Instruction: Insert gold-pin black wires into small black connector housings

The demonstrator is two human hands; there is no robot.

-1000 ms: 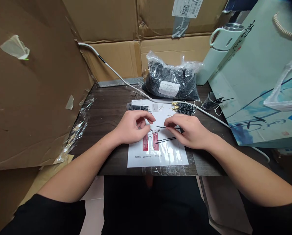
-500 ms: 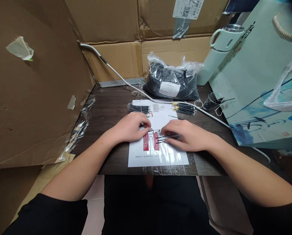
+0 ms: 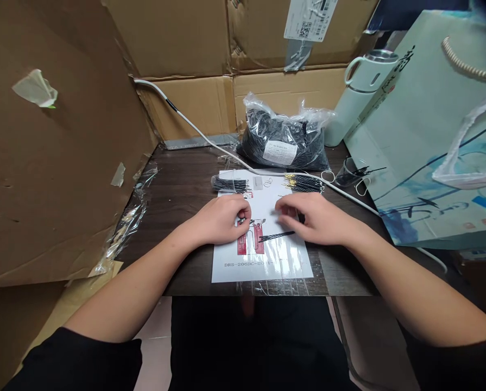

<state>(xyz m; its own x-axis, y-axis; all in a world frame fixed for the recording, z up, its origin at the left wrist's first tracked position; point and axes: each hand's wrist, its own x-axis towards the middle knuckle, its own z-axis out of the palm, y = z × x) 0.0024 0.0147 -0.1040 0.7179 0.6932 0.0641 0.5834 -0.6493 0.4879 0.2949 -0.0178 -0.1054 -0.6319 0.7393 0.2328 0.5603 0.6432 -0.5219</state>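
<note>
A printed white sheet [image 3: 263, 271] with a red picture lies on the dark table. My left hand [image 3: 229, 217] is closed at the picture's upper left, thumb and fingertips pressed together; a small dark piece shows at them, too small to name. My right hand [image 3: 308, 216] is over the sheet's right side, thumb and fingers apart, with nothing seen between them. Just below it, several thin black sticks [image 3: 276, 236] lie close together on the sheet. Farther back are a bundle of black sticks [image 3: 231, 185] at left and a gold-tipped bundle [image 3: 305, 183] at right.
A clear bag of black pieces [image 3: 285, 141] sits behind the sheet, with a white cable [image 3: 202, 130] running before it. At the right stand a pale green bottle [image 3: 354, 98], a small clear cup [image 3: 346, 171] and a paper bag [image 3: 442, 141]. Cardboard walls [image 3: 185, 103] enclose the back and left.
My right hand has let go of the thin black sticks and moved slightly up, its fingers now apart. The sticks now lie closer together. My left hand stays closed near the picture.
</note>
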